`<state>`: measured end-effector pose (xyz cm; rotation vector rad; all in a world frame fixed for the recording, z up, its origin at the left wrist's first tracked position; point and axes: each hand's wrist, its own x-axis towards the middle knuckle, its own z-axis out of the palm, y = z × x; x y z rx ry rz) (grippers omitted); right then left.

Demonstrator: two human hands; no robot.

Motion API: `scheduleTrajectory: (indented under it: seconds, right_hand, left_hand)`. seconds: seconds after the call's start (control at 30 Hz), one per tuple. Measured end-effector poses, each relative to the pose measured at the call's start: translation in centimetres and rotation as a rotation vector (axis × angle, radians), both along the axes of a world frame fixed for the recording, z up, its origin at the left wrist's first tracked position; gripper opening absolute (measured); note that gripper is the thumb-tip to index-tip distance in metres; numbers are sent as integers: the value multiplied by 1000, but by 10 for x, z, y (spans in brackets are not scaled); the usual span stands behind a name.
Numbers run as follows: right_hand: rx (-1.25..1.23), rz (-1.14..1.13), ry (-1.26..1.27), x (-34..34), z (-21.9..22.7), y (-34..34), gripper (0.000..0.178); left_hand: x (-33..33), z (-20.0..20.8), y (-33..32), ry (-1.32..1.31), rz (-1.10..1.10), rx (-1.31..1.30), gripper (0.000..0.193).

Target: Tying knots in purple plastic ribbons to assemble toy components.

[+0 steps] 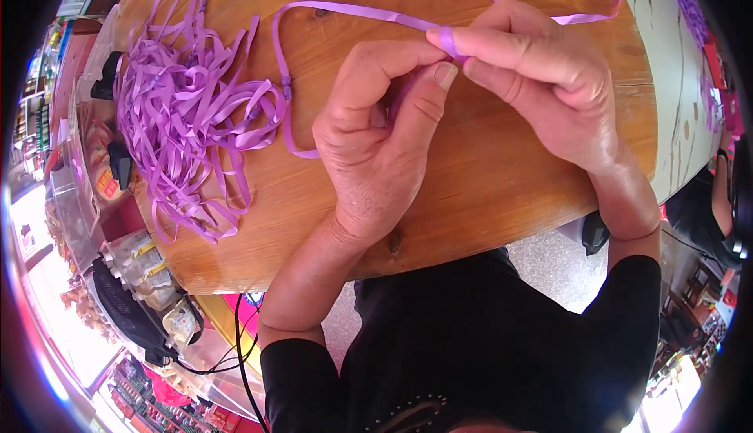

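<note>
Both my hands meet above the wooden table, pinching a narrow purple ribbon (353, 9). My left hand (380, 127) is closed, its thumb tip and forefinger together on the ribbon. My right hand (541, 80) pinches the same ribbon just to the right, where a short loop of it bends between the fingertips. From the left hand the ribbon runs leftward, with a small knot near the pile, and another length trails off at the far right. A tangled heap of purple ribbon (188, 103) lies on the left of the table.
The wooden table (486, 190) has a curved near edge close to my body. At the right stands a white, cracked-looking surface (671, 64) with more purple ribbon (684, 1) on it. Bags and packages (149, 276) sit at the left, with black cables (239, 339) hanging below. Another person's arm (722, 190) shows far right.
</note>
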<state>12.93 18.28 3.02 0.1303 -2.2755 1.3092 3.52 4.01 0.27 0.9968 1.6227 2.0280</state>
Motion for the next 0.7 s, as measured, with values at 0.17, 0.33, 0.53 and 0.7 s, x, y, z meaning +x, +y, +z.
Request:
scheduleTrajectory:
  seconds: [0.17, 0.33, 0.53, 0.7]
  right_hand:
    - [362, -133, 47, 3, -3, -3, 36]
    - [503, -218, 131, 3, -4, -8, 30]
    - [-32, -140, -120, 5, 6, -13, 32]
    - [-385, -57, -276, 6, 13, -14, 30]
  left_hand:
    - [6, 5, 3, -230, -39, 18, 11]
    - [5, -1, 2, -87, -10, -32, 9]
    - [7, 9, -2, -216, -43, 3, 6]
    - [3, 10, -4, -427, -157, 115, 12]
